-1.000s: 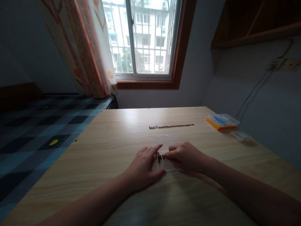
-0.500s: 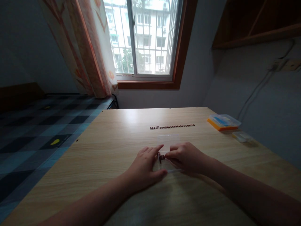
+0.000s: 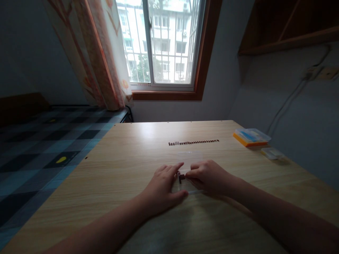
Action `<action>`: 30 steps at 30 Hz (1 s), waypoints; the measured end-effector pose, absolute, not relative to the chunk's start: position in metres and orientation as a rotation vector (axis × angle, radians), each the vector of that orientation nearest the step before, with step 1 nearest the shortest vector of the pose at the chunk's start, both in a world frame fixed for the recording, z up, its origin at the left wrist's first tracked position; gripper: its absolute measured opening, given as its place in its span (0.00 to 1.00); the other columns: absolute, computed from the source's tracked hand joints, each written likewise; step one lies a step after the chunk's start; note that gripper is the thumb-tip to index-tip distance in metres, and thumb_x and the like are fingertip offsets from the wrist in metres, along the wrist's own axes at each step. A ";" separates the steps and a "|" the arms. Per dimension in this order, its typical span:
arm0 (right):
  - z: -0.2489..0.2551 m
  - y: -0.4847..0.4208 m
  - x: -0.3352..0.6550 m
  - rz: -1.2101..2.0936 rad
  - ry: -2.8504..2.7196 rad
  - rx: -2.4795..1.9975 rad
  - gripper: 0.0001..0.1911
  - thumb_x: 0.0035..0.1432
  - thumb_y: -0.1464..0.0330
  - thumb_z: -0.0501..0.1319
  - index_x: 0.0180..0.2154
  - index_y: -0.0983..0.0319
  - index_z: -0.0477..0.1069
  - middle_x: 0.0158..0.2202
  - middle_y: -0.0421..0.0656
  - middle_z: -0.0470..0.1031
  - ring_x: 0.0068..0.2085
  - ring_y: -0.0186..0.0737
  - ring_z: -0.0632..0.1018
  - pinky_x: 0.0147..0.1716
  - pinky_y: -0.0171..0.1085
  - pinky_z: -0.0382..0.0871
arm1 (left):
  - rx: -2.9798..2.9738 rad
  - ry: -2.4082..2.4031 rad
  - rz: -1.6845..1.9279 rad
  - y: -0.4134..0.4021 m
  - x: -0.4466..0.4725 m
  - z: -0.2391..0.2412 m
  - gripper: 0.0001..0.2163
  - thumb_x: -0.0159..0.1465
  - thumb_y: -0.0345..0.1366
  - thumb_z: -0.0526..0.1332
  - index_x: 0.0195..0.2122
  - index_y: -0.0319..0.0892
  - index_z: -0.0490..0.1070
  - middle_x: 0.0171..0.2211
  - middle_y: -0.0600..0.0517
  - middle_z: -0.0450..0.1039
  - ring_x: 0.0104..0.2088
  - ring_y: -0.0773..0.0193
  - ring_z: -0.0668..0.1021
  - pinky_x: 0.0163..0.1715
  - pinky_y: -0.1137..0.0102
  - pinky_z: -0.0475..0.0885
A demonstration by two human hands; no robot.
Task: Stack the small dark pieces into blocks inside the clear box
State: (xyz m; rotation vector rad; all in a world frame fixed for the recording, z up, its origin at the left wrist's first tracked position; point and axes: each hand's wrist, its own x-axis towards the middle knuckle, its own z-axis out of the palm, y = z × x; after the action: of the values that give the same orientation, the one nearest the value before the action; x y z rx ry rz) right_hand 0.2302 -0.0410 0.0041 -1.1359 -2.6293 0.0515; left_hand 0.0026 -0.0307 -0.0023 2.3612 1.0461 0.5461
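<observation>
A clear plastic box with its see-through lid laid back sits on the table before me. Its left end is held by my left hand, thumb at the near side and fingers at the far side. Inside, by the left wall, are several small dark brown pieces. My right hand reaches in from the right, thumb and forefinger pinched at one small brown piece; the fingers partly hide it. Beyond the box, a long row of similar small brown pieces lies across the table.
The pale wooden table stretches to the wall under the window. Near its right edge are an orange case with a clear lid and a small clear box. A bed with a checked cover stands at left.
My right fingertips have shifted very slightly left, and the small brown pieces inside the box now sit closer together. My left hand and the row stay put.
</observation>
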 end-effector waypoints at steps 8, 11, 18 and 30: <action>0.005 -0.042 0.229 0.012 -2.626 -1.135 0.11 0.63 0.69 0.57 0.31 0.59 0.76 0.28 0.38 0.74 0.26 0.29 0.68 0.27 0.34 0.52 | 2.353 1.047 0.550 -0.031 0.002 -0.002 0.36 0.55 0.38 0.69 0.65 0.43 0.61 0.56 0.43 0.71 0.56 0.47 0.71 0.59 0.52 0.63; 0.007 -0.042 0.230 -0.028 -2.607 -1.094 0.11 0.63 0.69 0.57 0.32 0.59 0.77 0.27 0.38 0.73 0.25 0.29 0.68 0.27 0.34 0.52 | 2.350 1.050 0.562 -0.031 0.002 -0.002 0.36 0.55 0.37 0.68 0.65 0.44 0.61 0.56 0.43 0.71 0.55 0.47 0.71 0.59 0.53 0.63; 0.048 -0.026 0.244 -0.295 -2.303 -1.111 0.13 0.66 0.64 0.56 0.40 0.58 0.80 0.28 0.39 0.75 0.29 0.31 0.72 0.30 0.33 0.57 | 2.353 1.062 0.535 -0.032 0.003 -0.001 0.37 0.55 0.38 0.69 0.66 0.42 0.60 0.55 0.43 0.71 0.55 0.48 0.70 0.59 0.53 0.63; 0.064 0.118 0.200 0.079 -2.667 -1.497 0.12 0.60 0.69 0.64 0.45 0.53 0.81 0.39 0.39 0.81 0.35 0.31 0.77 0.32 0.29 0.62 | 2.336 1.074 0.542 -0.032 0.002 -0.001 0.37 0.54 0.37 0.69 0.66 0.41 0.61 0.52 0.43 0.72 0.54 0.47 0.70 0.59 0.53 0.63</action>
State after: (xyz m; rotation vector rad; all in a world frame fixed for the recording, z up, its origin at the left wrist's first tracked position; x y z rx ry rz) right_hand 0.2000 0.1177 0.0639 -1.4973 -2.6675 0.0791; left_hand 0.0019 -0.0321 -0.0009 2.3358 1.0739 0.5422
